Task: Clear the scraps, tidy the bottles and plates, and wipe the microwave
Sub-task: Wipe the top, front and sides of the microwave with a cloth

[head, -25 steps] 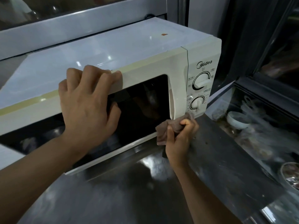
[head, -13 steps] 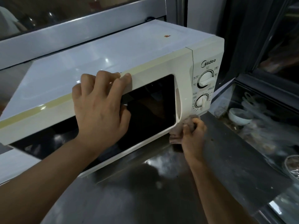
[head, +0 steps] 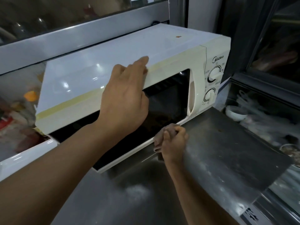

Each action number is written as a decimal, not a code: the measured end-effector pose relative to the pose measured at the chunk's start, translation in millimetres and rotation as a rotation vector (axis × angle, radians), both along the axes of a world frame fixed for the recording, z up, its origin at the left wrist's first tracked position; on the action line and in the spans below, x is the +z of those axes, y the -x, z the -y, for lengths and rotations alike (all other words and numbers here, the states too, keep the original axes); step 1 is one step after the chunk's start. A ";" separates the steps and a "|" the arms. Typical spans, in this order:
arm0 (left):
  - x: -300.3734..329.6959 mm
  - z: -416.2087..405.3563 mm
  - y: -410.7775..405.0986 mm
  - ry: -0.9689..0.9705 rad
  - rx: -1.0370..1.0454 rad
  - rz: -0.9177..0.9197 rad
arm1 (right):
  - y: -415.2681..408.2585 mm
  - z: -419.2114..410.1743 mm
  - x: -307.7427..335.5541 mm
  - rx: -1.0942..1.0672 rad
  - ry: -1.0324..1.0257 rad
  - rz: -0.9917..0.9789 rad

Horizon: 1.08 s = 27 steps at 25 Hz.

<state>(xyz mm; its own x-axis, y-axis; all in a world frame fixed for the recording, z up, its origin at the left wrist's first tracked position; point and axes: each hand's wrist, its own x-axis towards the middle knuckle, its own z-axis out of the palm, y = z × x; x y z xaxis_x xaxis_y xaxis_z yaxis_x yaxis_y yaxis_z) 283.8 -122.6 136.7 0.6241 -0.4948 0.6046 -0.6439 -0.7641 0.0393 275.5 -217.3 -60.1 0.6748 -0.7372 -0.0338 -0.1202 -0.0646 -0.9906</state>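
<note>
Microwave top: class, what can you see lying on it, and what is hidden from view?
On the microwave top: a small reddish speck near the back, and the left hand's fingertips at the front edge. Whatever lies beneath that hand is covered.

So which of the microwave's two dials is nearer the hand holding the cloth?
The lower dial: it sits below the upper dial on the control panel, closer to the right hand and its cloth.

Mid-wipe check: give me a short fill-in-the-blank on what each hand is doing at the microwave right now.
1. The right hand grips a bunched ____.
2. The left hand rests on the microwave's ____ front edge.
3. The cloth is pressed to the ____ edge of the door.
4. The control panel has ____ dials.

Missing words: cloth; top; bottom; two
</note>
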 end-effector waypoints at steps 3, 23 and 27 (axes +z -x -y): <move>8.7 -30.2 6.1 -0.063 -0.080 0.011 | -11.7 29.1 6.6 -0.122 -0.008 0.003; -25.5 -130.2 19.7 0.062 0.090 0.111 | -28.2 31.7 17.2 -0.321 -0.167 0.260; -24.8 -129.1 19.8 0.077 0.084 0.074 | -14.3 -2.4 5.9 -0.270 -0.003 0.173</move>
